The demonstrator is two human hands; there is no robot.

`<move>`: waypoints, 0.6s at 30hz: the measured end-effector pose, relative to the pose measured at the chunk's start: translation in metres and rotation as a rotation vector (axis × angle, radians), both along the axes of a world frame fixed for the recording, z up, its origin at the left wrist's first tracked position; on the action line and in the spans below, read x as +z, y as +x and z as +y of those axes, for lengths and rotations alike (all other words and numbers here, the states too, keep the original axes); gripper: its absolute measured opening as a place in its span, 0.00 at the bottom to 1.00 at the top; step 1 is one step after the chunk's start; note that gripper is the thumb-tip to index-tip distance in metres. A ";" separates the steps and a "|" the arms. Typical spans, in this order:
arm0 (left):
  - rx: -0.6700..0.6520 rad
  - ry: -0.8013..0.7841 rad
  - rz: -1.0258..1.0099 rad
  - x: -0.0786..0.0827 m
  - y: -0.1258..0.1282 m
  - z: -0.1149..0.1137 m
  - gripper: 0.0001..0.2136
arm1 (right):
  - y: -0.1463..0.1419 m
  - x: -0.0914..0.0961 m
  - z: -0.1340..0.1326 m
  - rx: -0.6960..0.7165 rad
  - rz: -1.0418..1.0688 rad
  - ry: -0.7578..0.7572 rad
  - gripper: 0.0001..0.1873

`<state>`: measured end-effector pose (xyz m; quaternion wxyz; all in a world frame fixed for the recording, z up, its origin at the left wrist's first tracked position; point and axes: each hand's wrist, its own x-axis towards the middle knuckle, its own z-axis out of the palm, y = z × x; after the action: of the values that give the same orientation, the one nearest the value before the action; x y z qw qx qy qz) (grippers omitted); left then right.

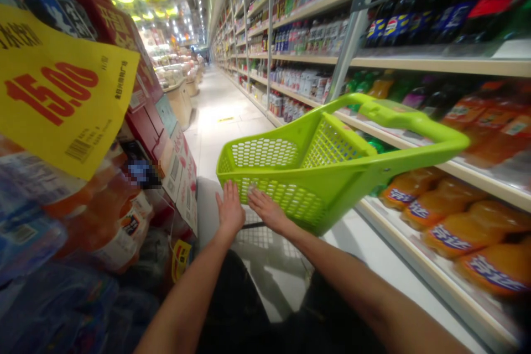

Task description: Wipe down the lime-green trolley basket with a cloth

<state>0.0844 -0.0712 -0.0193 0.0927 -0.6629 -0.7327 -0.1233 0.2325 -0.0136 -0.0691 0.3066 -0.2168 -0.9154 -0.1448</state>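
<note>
A lime-green shopping cart (290, 171) with perforated sides stands across the aisle in front of me, its handle to the right. My left hand (229, 204) is flat against or just in front of the cart's left end, fingers stretched upward. Beside it, my right hand (267, 207) reaches to the cart's near side with fingers extended. Some small, pale blurred thing shows by the right fingertips; I cannot tell what it is. Neither hand wraps around any part of the cart, and whether the palms press on it cannot be made out.
On the right, shelves (435, 65) hold bottled drinks, with orange soda bottles (446, 238) on the lowest. At left, a yellow price sign (62, 88) hangs over packed bottles (103, 221) and a red carton display (141, 105). The tiled aisle floor (215, 105) runs ahead.
</note>
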 end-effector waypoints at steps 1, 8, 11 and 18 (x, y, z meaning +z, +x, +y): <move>-0.007 0.008 0.000 0.000 0.003 0.001 0.34 | 0.004 0.008 0.000 0.000 0.032 0.016 0.18; -0.067 0.032 -0.001 0.007 0.028 0.006 0.34 | 0.020 0.053 0.017 -0.052 0.104 0.044 0.21; -0.107 0.014 0.011 0.008 0.036 0.006 0.35 | 0.026 0.037 0.019 -0.036 0.042 0.024 0.19; -0.160 -0.006 0.032 0.007 0.050 0.002 0.33 | 0.049 0.002 0.003 -0.039 0.005 0.002 0.17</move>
<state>0.1342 -0.0693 -0.0118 0.0923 -0.7214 -0.6761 -0.1178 0.2816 -0.0107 -0.0675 0.3063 -0.2348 -0.9101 -0.1511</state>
